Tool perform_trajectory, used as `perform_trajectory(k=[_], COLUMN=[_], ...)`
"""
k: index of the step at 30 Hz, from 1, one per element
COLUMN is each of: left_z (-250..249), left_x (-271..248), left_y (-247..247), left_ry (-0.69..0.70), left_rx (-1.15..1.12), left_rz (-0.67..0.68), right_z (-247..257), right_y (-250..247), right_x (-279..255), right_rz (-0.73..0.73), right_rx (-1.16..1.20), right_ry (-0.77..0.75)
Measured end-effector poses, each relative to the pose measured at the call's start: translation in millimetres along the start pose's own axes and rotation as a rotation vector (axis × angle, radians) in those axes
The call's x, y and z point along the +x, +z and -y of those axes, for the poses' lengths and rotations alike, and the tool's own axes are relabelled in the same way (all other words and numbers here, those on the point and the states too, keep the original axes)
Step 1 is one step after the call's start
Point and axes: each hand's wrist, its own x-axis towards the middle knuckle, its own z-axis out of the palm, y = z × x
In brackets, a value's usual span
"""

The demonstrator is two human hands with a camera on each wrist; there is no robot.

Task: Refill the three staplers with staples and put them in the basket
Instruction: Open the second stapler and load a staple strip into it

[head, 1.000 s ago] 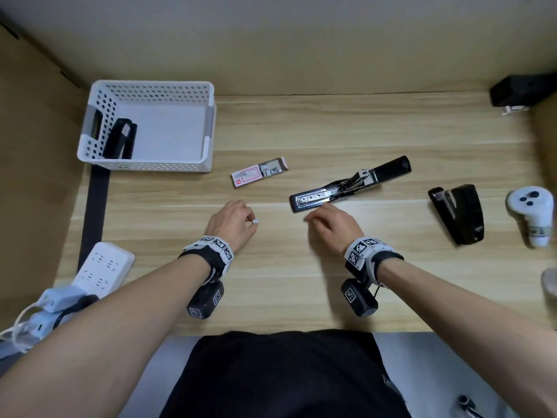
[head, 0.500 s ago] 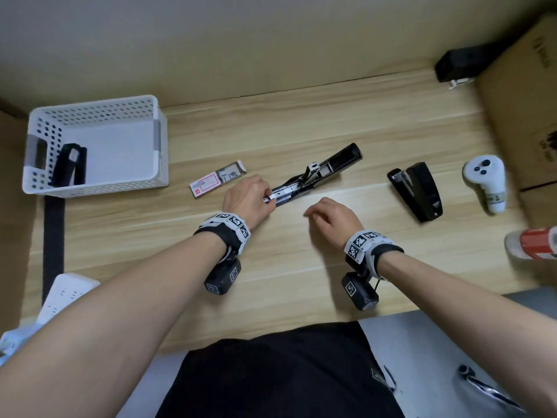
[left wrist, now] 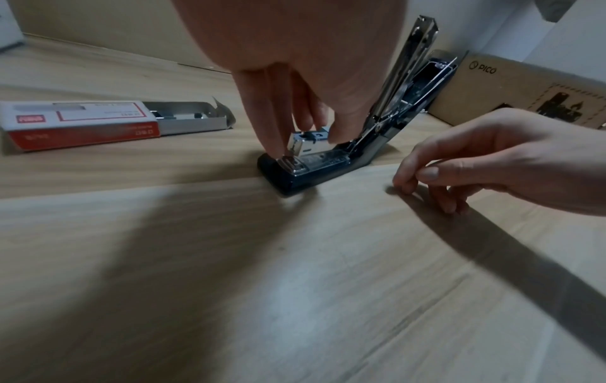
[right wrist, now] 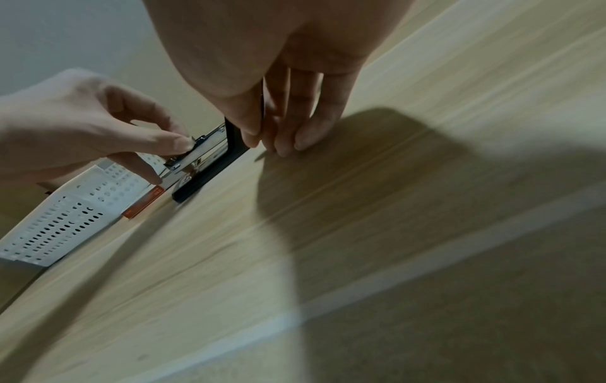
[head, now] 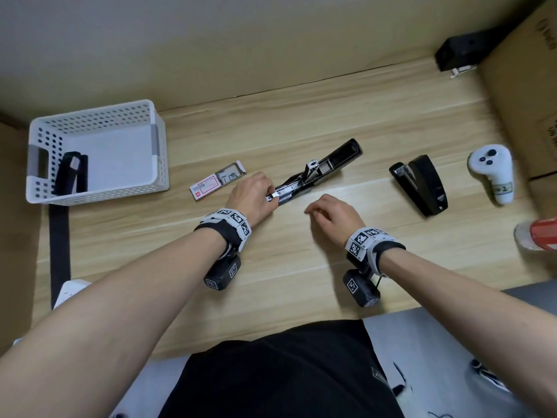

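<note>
A long black stapler (head: 328, 167) lies swung open in the middle of the table, its metal magazine bared. My left hand (head: 271, 197) pinches a short strip of staples (left wrist: 303, 143) at the magazine's front end. To the right of it, my right hand (head: 316, 210) rests loosely curled fingertips on the wood and holds nothing. A second black stapler (head: 422, 185) lies closed to the right. The third stapler (head: 72, 173) stands in the white basket (head: 99, 116) at the left. The opened staple box (head: 217, 181) lies between basket and open stapler.
A white controller (head: 494, 170) and a cardboard box (head: 527, 101) are at the right, with a red and white bottle (head: 539, 233) nearer the edge. A black device (head: 461, 52) sits at the back. A power strip (head: 72, 289) and a black strap (head: 60, 245) are at the left.
My left hand has carried the staples right from the bare table to the open stapler's front end. The right hand has come off the stapler's front end and rests on the table.
</note>
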Motion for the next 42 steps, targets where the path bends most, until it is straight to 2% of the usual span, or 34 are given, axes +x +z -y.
perform_trajectory(k=[6,15,28,37,42], left_z=[5.7,3.9,-2.0,-5.3,0.6], left_x=[1.8,-0.7,-1.6,1.0,-4.0], left_y=[-3.9,0.9,3.4,6.9,10.3], left_ry=[-0.007,0.012,-0.049,-0.084,-0.100], left_rx=[-0.063,-0.011,-0.028,0.043,0.097], left_rz=[-0.008,0.029,-0.014,-0.014,0.005], right_z=[3.6,7.7,5.9,8.0,25.7], right_y=[1.7,3.2,2.4,2.0,-3.2], right_x=[6.4,8.8,8.0,8.6,7.5], right_rz=[-0.008,-0.004,0.009,0.017,-0.053], right_rx=[0.006,0.001,-0.008,0.000,0.024], right_ry=[-0.001,-0.011,-0.007,-0.012,-0.102])
